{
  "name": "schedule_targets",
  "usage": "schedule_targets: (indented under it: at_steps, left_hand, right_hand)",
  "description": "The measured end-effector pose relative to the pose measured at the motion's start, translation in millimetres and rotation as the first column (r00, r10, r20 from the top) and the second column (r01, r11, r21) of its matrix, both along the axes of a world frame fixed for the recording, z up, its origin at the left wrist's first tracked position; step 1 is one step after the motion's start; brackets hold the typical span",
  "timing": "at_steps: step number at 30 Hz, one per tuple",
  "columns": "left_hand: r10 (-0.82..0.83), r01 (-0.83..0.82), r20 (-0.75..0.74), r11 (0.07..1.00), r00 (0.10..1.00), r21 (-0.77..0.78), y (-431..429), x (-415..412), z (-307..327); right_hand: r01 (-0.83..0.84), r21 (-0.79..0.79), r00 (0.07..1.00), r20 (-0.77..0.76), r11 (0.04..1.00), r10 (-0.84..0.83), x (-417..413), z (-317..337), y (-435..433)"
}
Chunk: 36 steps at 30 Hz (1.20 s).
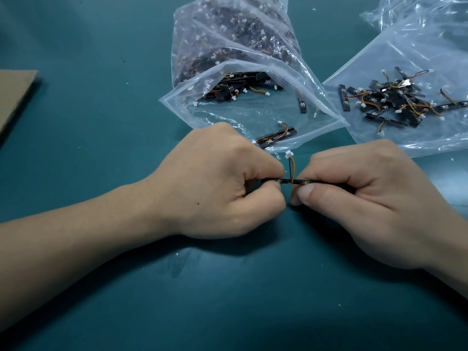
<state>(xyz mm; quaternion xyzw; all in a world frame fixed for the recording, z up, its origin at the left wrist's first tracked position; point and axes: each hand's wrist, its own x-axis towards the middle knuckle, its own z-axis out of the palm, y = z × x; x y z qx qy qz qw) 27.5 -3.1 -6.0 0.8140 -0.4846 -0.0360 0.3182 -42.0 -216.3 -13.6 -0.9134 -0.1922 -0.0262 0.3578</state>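
A thin black circuit strip [293,181] lies level between my two hands above the green table. My left hand [217,183] pinches its left end and my right hand [374,196] pinches its right end. Both ends are hidden inside my curled fingers. From the strip's middle a short red, yellow and black wire [291,168] stands up to a small white connector [289,154].
An open clear bag [240,79] full of the same strips lies behind my hands, one strip [276,137] near its mouth. A pile of strips [395,101] rests on a flat plastic bag [415,54] at the right. Cardboard [15,95] lies at the left edge.
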Motion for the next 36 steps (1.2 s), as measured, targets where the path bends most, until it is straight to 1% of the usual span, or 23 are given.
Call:
schedule_targets:
  at_steps: [7,13,19,23,36]
  left_hand:
    - [0.020,-0.021,0.023,1.000,1.000,0.017,-0.6,-0.8,-2.0]
    - [0.022,-0.022,0.006,1.000,1.000,0.010,0.0,-0.2,-2.0]
    - [0.021,-0.021,0.006,1.000,1.000,0.007,-0.5,-0.8,-1.1]
    - [0.013,-0.014,0.004,1.000,1.000,0.006,-0.3,-0.4,-0.9]
    - [0.004,-0.004,0.008,1.000,1.000,0.022,-0.8,1.2,-1.1]
  right_hand:
    - [0.022,-0.039,1.000,0.015,0.999,-0.022,-0.8,-0.2,2.3]
    - [0.019,-0.068,1.000,0.021,0.997,-0.018,-0.4,-0.5,2.0]
    - [-0.016,-0.048,0.999,0.026,0.999,0.018,0.6,0.3,2.3]
    - [0.006,-0.061,0.999,0.035,0.998,-0.004,-0.4,-0.4,1.6]
    - [-0.004,-0.060,0.999,0.054,0.998,0.008,-0.2,-1.7,0.7]
